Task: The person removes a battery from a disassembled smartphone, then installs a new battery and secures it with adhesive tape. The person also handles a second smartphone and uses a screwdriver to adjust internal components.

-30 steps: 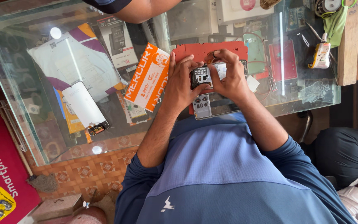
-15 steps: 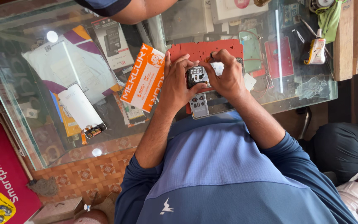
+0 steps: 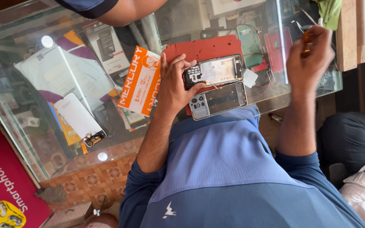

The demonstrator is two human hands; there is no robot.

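Right hand (image 3: 310, 55) lifted away, gripping screwdriver (image 3: 305, 41) | left fingers (image 3: 181, 67) pin opened phone (image 3: 214, 71)

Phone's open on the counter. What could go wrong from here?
1. The back cover lies at the near edge of the glass counter; a nudge from an arm could knock it off.
2. The opened phone has its insides exposed, and the left hand grips only one end, so it may pivot on the red mat.
3. The right hand holds a small orange-handled tool; a slip could gouge the board.
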